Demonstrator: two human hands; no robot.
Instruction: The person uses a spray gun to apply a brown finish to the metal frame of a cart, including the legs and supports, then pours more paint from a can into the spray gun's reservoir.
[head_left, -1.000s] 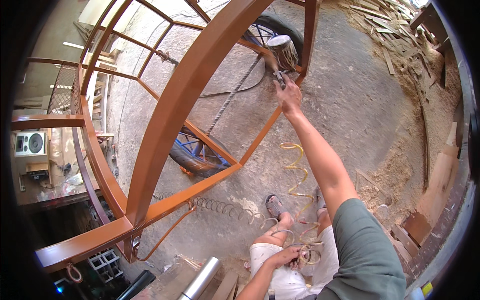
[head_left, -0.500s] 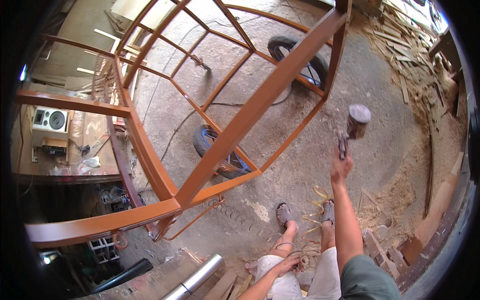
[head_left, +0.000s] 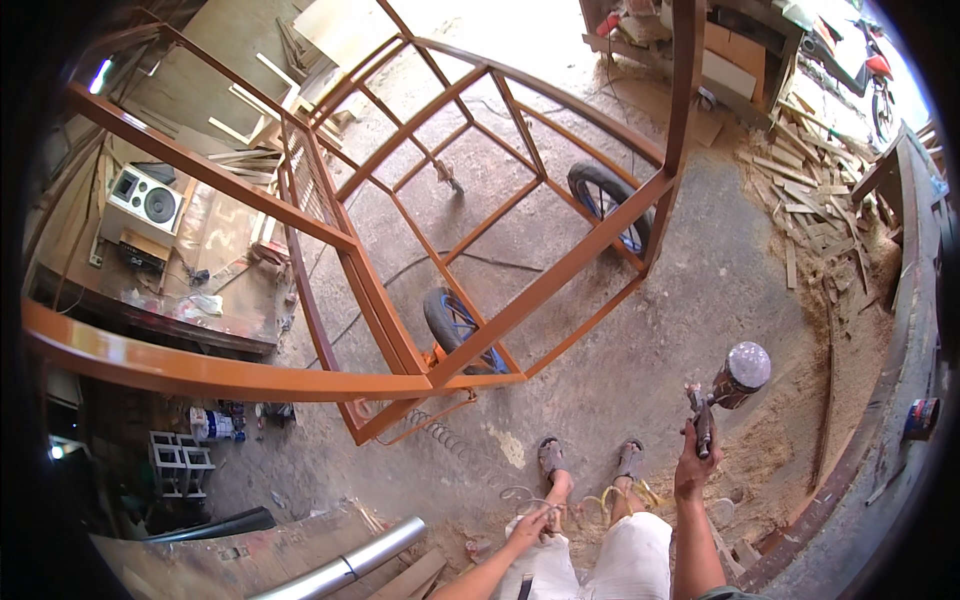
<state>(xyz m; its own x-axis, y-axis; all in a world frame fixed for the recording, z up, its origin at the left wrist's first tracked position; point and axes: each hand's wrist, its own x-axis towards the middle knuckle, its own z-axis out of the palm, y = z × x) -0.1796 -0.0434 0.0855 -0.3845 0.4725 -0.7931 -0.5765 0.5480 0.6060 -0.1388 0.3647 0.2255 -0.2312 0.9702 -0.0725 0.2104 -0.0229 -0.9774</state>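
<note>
My right hand [head_left: 693, 468] is closed around the grip of a paint spray gun [head_left: 722, 391] with a round cup on top, held out over the concrete floor in front of my feet. My left hand [head_left: 531, 524] is down by my left thigh, pinching a thin coiled yellow hose [head_left: 610, 496] that curls around my sandals. An orange-painted metal frame [head_left: 520, 300] on two dark wheels [head_left: 455, 325] stands ahead and to the left of the spray gun, apart from it.
Wood scraps and sawdust [head_left: 810, 190] lie at the right. A speaker [head_left: 145, 205] sits on a workbench at the left. A shiny metal pipe [head_left: 340, 565] lies at the lower left. A curved wooden rail [head_left: 890, 400] runs along the right.
My right hand has pulled the spray gun back from the frame's far corner and lowered it toward my body. The view has shifted, so the frame sits farther away.
</note>
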